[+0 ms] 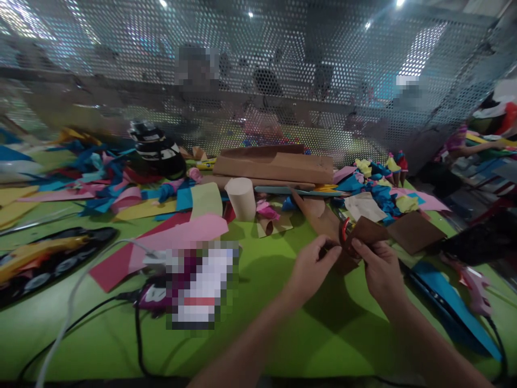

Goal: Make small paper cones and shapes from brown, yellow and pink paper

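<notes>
My right hand (383, 277) pinches a folded piece of brown paper (368, 230) between thumb and fingers, above the green table. Close to its left, my left hand (311, 272) is closed, thumb against the curled fingers. What those fingers hold, if anything, is hidden. A red ring-shaped thing (345, 229) shows just behind the paper, between both hands; its kind is unclear. Beyond the left hand lies a long brown paper strip (319, 213), partly covered. A flat brown paper square (416, 231) rests to the right of my right hand.
A white cylinder (241, 199) stands mid-table before brown paper rolls (274, 167). Coloured paper scraps lie at both sides. A glue gun (474, 285) is at right, beside blue paper (456, 307). Left are a power strip (155, 296), cables and a blurred-out phone (208, 285).
</notes>
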`<state>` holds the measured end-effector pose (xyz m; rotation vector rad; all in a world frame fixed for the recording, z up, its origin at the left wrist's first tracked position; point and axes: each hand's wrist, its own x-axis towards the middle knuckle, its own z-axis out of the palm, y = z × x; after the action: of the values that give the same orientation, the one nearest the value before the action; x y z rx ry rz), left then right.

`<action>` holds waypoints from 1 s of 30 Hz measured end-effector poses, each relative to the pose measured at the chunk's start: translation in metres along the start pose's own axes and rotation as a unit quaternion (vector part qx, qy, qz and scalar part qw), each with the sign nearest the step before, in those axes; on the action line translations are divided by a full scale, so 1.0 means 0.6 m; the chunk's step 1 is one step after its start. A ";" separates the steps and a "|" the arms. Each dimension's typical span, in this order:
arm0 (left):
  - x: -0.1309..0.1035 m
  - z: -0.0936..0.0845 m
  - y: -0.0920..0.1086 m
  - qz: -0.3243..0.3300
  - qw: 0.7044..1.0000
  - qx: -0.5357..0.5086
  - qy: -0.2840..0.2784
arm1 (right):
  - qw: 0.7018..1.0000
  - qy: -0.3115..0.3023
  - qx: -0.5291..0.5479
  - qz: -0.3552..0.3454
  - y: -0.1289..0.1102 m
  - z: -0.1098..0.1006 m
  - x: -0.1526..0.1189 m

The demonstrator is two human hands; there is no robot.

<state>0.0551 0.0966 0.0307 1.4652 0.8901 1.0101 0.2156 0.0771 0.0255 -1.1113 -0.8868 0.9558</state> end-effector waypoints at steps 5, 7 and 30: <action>-0.002 0.006 -0.004 0.005 1.000 -0.002 -0.002 | 0.999 -0.016 -0.027 0.015 0.002 0.002 -0.007; -0.002 0.007 -0.005 0.011 1.000 0.005 0.003 | 0.999 -0.022 -0.022 0.020 0.004 0.002 -0.008; 0.000 0.000 -0.007 0.008 0.994 0.107 -0.020 | 1.000 -0.011 -0.009 0.011 0.004 0.001 -0.007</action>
<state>0.0549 0.0970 0.0265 1.6683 0.9823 0.9152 0.2133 0.0735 0.0225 -1.1302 -0.9032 0.9821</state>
